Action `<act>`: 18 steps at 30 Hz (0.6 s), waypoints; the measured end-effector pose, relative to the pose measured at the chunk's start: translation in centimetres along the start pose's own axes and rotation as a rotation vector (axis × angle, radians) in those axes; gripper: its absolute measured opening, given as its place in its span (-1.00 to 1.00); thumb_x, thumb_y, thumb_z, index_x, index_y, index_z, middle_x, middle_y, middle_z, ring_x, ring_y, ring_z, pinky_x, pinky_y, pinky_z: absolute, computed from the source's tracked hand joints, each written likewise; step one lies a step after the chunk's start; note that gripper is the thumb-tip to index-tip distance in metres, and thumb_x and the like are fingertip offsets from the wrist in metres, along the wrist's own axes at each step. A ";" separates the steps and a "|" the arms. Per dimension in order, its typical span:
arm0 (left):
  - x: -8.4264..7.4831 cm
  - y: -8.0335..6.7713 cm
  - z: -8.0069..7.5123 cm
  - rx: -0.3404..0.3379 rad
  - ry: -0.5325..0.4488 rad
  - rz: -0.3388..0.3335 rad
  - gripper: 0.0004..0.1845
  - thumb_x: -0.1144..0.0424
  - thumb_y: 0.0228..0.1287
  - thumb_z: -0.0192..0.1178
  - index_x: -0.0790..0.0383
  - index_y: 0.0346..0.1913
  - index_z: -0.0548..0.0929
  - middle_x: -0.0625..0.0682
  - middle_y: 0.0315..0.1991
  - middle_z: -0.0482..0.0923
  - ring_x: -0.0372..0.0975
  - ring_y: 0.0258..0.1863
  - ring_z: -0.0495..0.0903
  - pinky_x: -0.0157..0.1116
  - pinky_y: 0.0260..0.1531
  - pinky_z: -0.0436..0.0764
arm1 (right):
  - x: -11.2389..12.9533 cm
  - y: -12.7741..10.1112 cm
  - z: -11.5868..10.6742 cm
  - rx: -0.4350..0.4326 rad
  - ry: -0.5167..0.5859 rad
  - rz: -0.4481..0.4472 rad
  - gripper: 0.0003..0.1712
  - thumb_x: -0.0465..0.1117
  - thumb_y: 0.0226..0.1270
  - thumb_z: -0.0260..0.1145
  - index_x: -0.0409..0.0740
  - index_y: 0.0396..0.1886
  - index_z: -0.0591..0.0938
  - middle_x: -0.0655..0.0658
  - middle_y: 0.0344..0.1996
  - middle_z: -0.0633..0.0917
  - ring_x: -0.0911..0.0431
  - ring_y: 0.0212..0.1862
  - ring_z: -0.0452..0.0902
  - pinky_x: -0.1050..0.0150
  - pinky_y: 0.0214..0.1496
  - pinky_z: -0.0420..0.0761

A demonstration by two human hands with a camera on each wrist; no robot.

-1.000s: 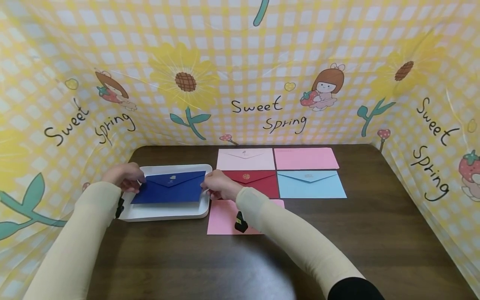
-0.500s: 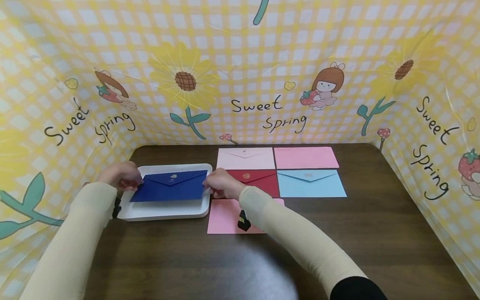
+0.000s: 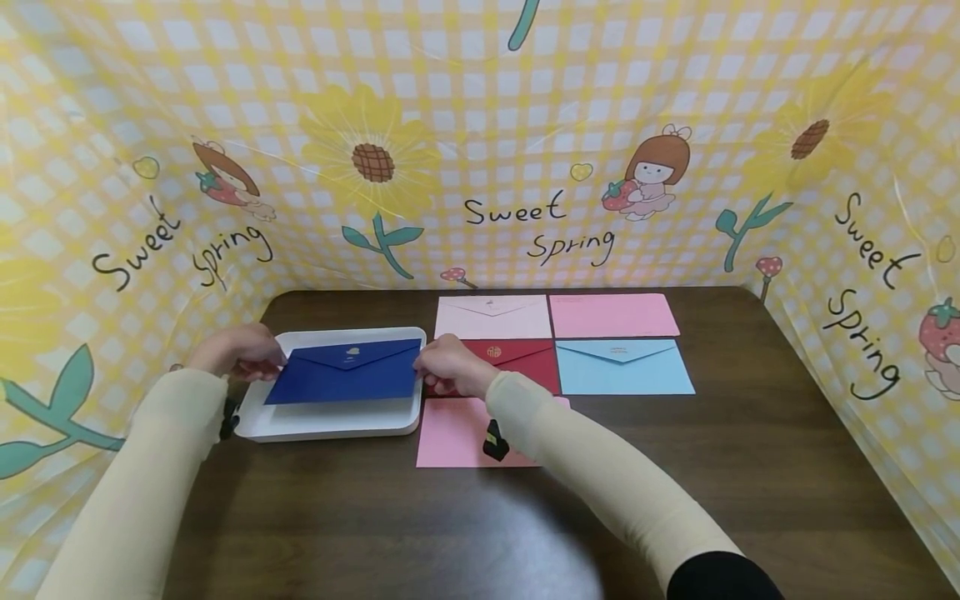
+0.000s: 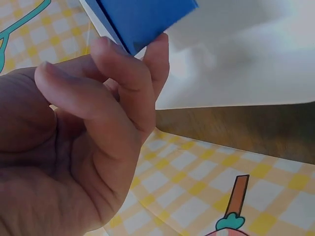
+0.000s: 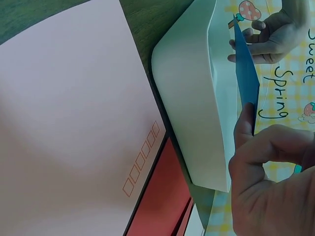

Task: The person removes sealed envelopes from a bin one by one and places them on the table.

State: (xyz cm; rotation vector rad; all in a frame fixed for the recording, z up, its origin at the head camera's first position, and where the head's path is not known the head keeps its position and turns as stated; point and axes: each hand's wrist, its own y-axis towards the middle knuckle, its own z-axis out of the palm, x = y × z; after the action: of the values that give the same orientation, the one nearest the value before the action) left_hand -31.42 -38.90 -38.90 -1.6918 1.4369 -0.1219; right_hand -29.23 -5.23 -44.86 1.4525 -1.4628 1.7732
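Observation:
A dark blue envelope (image 3: 341, 379) with a pointed flap is held level over a white tray (image 3: 330, 432). At its left end, my left hand (image 3: 246, 350) pinches the edge; the left wrist view shows the envelope's corner (image 4: 147, 22) between the fingertips. My right hand (image 3: 456, 367) pinches the opposite end, its thumb and fingers on the edge in the right wrist view. Seen edge-on there, the envelope (image 5: 247, 73) spans from one hand to the other, above the tray's wall (image 5: 189, 93).
Right of the tray lie several envelopes: pale pink (image 3: 491, 318), pink (image 3: 613, 317), red (image 3: 528, 367) and light blue (image 3: 626, 371). Another pink one (image 3: 453, 437) lies nearer, partly under my right forearm. Yellow checked cloth (image 3: 525, 125) walls the wooden table (image 3: 360, 517).
The blue envelope and my right hand have shifted slightly right. My left hand still pinches the left end, having moved only a little.

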 end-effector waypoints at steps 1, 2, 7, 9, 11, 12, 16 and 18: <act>0.0 0.0 0.0 0.000 -0.002 0.004 -0.78 0.35 0.55 0.06 0.47 -0.19 0.62 0.00 -0.53 0.61 -0.37 -0.63 0.50 -0.46 -0.50 0.54 | 0.0 0.0 -0.1 -0.002 -0.002 -0.003 -0.76 -0.32 0.53 0.26 -0.29 -0.38 0.72 -0.09 -0.62 0.51 0.15 -0.66 0.32 0.37 -0.61 0.40; 0.1 0.0 0.1 -0.001 -0.004 0.007 -0.77 0.35 0.56 0.05 0.46 -0.20 0.62 0.01 -0.53 0.61 -0.37 -0.63 0.50 -0.46 -0.50 0.55 | -0.1 -0.1 -0.1 -0.009 -0.007 -0.004 -0.76 -0.32 0.53 0.26 -0.29 -0.38 0.72 -0.09 -0.62 0.51 0.15 -0.66 0.32 0.37 -0.61 0.39; 0.3 0.3 0.4 -0.002 -0.017 0.021 -0.75 0.33 0.59 0.02 0.48 -0.12 0.62 0.03 -0.48 0.61 -0.32 -0.59 0.52 -0.44 -0.51 0.55 | -0.4 -0.3 -0.3 -0.048 -0.016 0.002 -0.79 -0.32 0.54 0.26 -0.28 -0.35 0.70 -0.14 -0.54 0.56 0.14 -0.65 0.31 0.36 -0.60 0.35; 0.2 0.3 0.5 -0.008 -0.023 0.027 -0.73 0.33 0.61 0.00 0.53 0.01 0.59 0.06 -0.45 0.60 -0.29 -0.56 0.53 -0.43 -0.50 0.55 | -0.5 -0.3 -0.5 -0.058 -0.012 0.002 -0.80 -0.33 0.54 0.25 -0.28 -0.33 0.69 -0.18 -0.47 0.60 0.14 -0.65 0.30 0.36 -0.60 0.33; 0.1 0.3 0.5 -0.012 -0.026 0.036 -0.70 0.33 0.62 -0.01 0.57 0.11 0.53 0.08 -0.42 0.60 -0.26 -0.53 0.54 -0.42 -0.51 0.53 | -0.7 -0.3 -0.6 -0.066 -0.011 -0.002 -0.80 -0.34 0.55 0.24 -0.29 -0.33 0.68 -0.23 -0.40 0.63 0.14 -0.65 0.29 0.36 -0.61 0.32; 0.0 0.4 0.6 -0.014 -0.025 0.039 -0.68 0.34 0.63 -0.02 0.58 0.16 0.51 0.08 -0.40 0.60 -0.26 -0.53 0.55 -0.42 -0.51 0.53 | -0.7 -0.3 -0.7 -0.067 -0.008 -0.006 -0.80 -0.34 0.54 0.24 -0.29 -0.34 0.67 -0.24 -0.38 0.64 0.14 -0.64 0.29 0.36 -0.61 0.31; -0.2 0.5 0.5 -0.021 -0.020 0.036 -0.63 0.29 0.64 -0.03 0.58 0.20 0.49 0.10 -0.38 0.61 -0.25 -0.51 0.55 -0.41 -0.50 0.52 | -0.8 -0.3 -1.1 -0.075 -0.027 -0.019 -0.76 -0.33 0.55 0.24 -0.27 -0.40 0.65 -0.19 -0.43 0.58 0.14 -0.64 0.29 0.36 -0.60 0.31; -0.2 0.5 0.5 -0.029 -0.020 0.036 -0.60 0.26 0.66 -0.04 0.58 0.24 0.48 0.11 -0.35 0.63 -0.23 -0.49 0.57 -0.40 -0.48 0.54 | -0.9 -0.4 -1.2 -0.081 -0.030 -0.023 -0.75 -0.32 0.55 0.25 -0.26 -0.41 0.64 -0.14 -0.50 0.53 0.14 -0.64 0.28 0.36 -0.59 0.30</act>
State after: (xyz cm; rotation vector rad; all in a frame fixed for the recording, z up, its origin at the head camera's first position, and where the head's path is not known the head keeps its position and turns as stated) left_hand -31.60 -38.44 -39.45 -1.6848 1.4604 -0.0644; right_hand -29.15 -3.77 -45.39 1.4551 -1.5088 1.6650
